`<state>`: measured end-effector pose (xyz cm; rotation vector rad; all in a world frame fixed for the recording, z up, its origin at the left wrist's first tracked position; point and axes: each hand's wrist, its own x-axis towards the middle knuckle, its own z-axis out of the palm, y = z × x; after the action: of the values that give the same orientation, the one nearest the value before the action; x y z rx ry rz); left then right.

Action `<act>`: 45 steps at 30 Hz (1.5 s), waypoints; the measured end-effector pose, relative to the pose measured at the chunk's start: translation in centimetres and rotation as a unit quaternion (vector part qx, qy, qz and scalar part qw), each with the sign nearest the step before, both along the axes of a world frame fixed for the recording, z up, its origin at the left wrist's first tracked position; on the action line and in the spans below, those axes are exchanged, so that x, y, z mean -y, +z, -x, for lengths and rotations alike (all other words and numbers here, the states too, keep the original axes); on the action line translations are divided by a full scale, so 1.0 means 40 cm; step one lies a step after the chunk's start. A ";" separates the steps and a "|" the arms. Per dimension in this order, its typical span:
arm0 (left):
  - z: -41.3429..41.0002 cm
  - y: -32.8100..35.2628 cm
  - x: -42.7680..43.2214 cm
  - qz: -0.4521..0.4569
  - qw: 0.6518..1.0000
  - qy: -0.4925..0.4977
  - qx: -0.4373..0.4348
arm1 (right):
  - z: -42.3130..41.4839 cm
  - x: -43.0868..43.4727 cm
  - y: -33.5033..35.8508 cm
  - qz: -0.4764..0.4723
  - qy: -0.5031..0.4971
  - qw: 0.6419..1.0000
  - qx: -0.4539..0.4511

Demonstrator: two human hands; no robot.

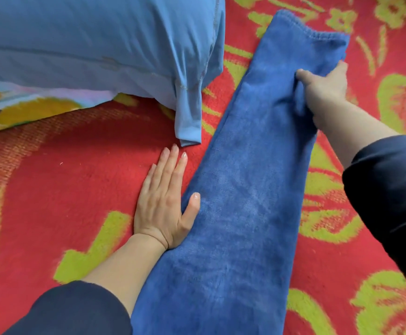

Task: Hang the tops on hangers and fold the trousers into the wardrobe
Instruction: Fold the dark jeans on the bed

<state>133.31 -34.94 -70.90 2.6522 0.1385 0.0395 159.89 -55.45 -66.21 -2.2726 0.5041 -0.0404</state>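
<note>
right grip [324, 91] pinches long, soft blue trousers [245, 189]

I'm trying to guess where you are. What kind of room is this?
Probably a bedroom, likely on a bed: a fuzzy red blanket with yellow-green flowers, what looks like a light blue pillow, and blue trousers laid out for folding.

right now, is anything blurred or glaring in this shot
Head view: soft light, no glare; the right hand gripping the folded blue denim trousers is motion-blurred; the flat left hand is sharp; the red and green blanket smears toward the right edge.
</note>
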 end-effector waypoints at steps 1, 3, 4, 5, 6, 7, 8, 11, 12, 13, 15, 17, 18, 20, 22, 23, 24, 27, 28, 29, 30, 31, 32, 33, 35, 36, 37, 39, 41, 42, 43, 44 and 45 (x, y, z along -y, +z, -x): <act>-0.001 0.000 0.000 0.003 1.000 0.001 -0.001 | 0.024 -0.017 0.011 0.079 0.010 0.997 -0.009; 0.000 0.003 0.002 0.004 1.000 0.004 -0.004 | 0.125 -0.046 0.026 0.172 0.067 0.983 -0.012; 0.001 0.005 0.003 0.004 1.000 0.005 -0.006 | 0.203 -0.055 0.026 0.177 0.114 0.977 -0.008; 0.002 0.007 0.002 0.004 1.000 0.007 -0.005 | 0.297 -0.062 0.024 0.176 0.163 0.971 -0.006; 0.001 0.008 0.001 0.005 1.000 0.008 -0.002 | 0.396 -0.063 0.016 0.186 0.213 0.959 -0.012; -0.001 0.007 -0.001 0.006 1.000 0.010 0.002 | 0.490 -0.059 0.005 0.217 0.266 0.939 -0.029; -0.002 0.007 -0.002 0.006 1.000 0.012 0.007 | 0.567 -0.053 -0.008 0.254 0.311 0.914 -0.047; 0.001 -0.001 0.000 -0.006 1.000 0.014 0.008 | 0.647 -0.030 -0.043 0.319 0.364 0.871 -0.079; 0.001 -0.004 0.000 -0.007 1.000 0.013 0.004 | 0.641 -0.027 -0.049 0.322 0.365 0.870 -0.079; -0.003 -0.007 -0.003 -0.002 1.000 0.008 -0.002 | 0.632 -0.025 -0.052 0.322 0.364 0.870 -0.080; -0.020 -0.005 -0.022 0.028 0.999 -0.019 -0.027 | 0.624 -0.028 -0.050 0.312 0.360 0.874 -0.096; -0.006 0.004 -0.050 0.082 0.994 -0.051 -0.059 | 0.667 -0.037 -0.046 0.291 0.352 0.883 -0.110; 0.027 0.007 -0.059 0.104 0.990 -0.061 -0.070 | 0.709 -0.040 -0.043 0.283 0.351 0.886 -0.112; 0.145 0.005 -0.062 0.092 0.991 -0.058 -0.076 | 0.826 -0.042 -0.041 0.280 0.360 0.884 -0.106; 0.296 -0.002 -0.046 0.056 0.996 -0.029 -0.070 | 0.972 -0.046 -0.037 0.283 0.380 0.875 -0.101; 0.365 -0.004 -0.037 0.055 0.996 -0.013 -0.071 | 1.043 -0.048 -0.034 0.285 0.389 0.870 -0.106; 0.424 -0.003 -0.027 0.067 0.995 0.003 -0.072 | 1.107 -0.048 -0.031 0.289 0.394 0.865 -0.115; 0.582 0.009 -0.017 0.102 0.990 0.027 -0.093 | 1.271 -0.044 -0.020 0.307 0.406 0.851 -0.129; 0.637 0.015 -0.018 0.105 0.989 0.027 -0.102 | 1.319 -0.041 -0.015 0.310 0.409 0.848 -0.130; 0.697 0.023 -0.023 0.109 0.987 0.027 -0.113 | 1.368 -0.039 -0.008 0.311 0.408 0.848 -0.132; 0.748 0.026 -0.029 0.117 0.985 0.029 -0.124 | 1.406 -0.036 -0.007 0.307 0.402 0.852 -0.135; 0.802 0.032 -0.038 0.124 0.983 0.030 -0.133 | 1.450 -0.033 -0.002 0.299 0.393 0.858 -0.143; 0.855 0.042 -0.048 0.125 0.982 0.030 -0.140 | 1.495 -0.032 0.004 0.291 0.384 0.863 -0.151; 0.906 0.051 -0.058 0.121 0.981 0.029 -0.150 | 1.542 -0.031 0.010 0.283 0.377 0.867 -0.161; 1.001 0.063 -0.073 0.117 0.978 0.041 -0.167 | 1.633 -0.029 0.019 0.259 0.363 0.878 -0.176; 1.042 0.068 -0.076 0.120 0.976 0.054 -0.172 | 1.674 -0.030 0.027 0.235 0.348 0.889 -0.183; 1.079 0.073 -0.079 0.122 0.974 0.071 -0.179 | 1.712 -0.033 0.038 0.205 0.326 0.904 -0.183; 1.133 0.086 -0.082 0.133 0.963 0.121 -0.204 | 1.777 -0.051 0.060 0.139 0.254 0.943 -0.163; 1.170 0.107 -0.081 0.175 0.942 0.163 -0.234 | 1.831 -0.081 0.078 0.070 0.134 0.975 -0.160; 1.183 0.119 -0.080 0.195 0.934 0.172 -0.246 | 1.852 -0.095 0.085 0.024 0.065 0.981 -0.180; 1.194 0.132 -0.078 0.202 0.929 0.175 -0.256 | 1.869 -0.106 0.089 -0.024 0.004 0.978 -0.209; 1.204 0.146 -0.076 0.199 0.927 0.172 -0.268 | 1.880 -0.112 0.091 -0.062 -0.042 0.967 -0.243; 1.213 0.160 -0.075 0.198 0.924 0.165 -0.282 | 1.887 -0.112 0.091 -0.087 -0.067 0.956 -0.273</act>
<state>84.81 -31.94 -64.51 2.1385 0.7018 -0.5838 84.39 -50.97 -62.57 -2.0582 0.9079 0.5566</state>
